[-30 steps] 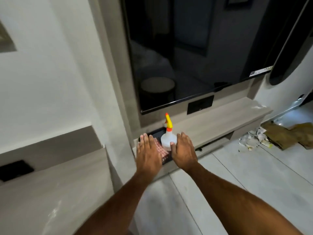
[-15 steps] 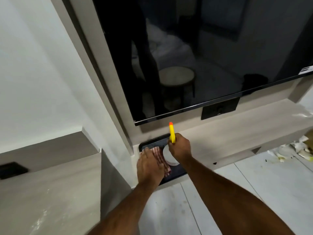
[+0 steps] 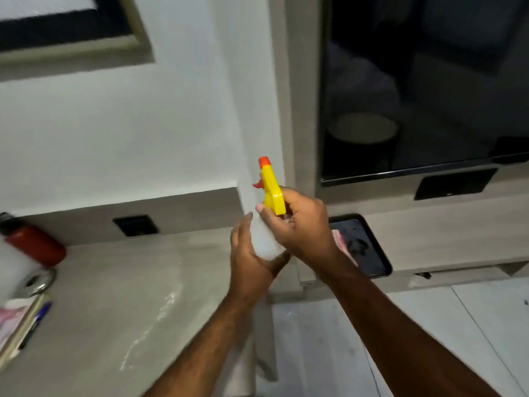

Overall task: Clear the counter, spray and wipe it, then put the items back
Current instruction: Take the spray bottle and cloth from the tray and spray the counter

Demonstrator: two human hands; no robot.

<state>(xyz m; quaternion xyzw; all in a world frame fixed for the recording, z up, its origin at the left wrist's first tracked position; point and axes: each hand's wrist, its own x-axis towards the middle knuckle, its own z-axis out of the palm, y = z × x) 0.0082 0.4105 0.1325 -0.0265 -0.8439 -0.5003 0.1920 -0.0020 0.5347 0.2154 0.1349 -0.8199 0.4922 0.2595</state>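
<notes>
A white spray bottle point(image 3: 264, 239) with a yellow and orange trigger head is held in the air above the right end of the grey counter point(image 3: 120, 305). My right hand point(image 3: 300, 224) grips its neck just under the trigger head. My left hand point(image 3: 249, 259) cups the bottle's base from below and the left. The nozzle points up and to the left. A red checked cloth point(image 3: 340, 242) lies on a black tray point(image 3: 372, 247) on the low shelf, partly hidden behind my right wrist.
At the counter's left end stand a red bottle point(image 3: 37, 245), a blurred white object with a metal ring point(image 3: 17, 276), and a notepad with a blue pen point(image 3: 34, 322). A dark TV screen point(image 3: 415, 96) hangs above the low shelf. A black socket point(image 3: 136, 224) sits in the counter's back wall.
My right hand lifted the spray bottle off the black tray and carried it left over the counter. My left hand left the cloth and moved under the bottle. The view swung left.
</notes>
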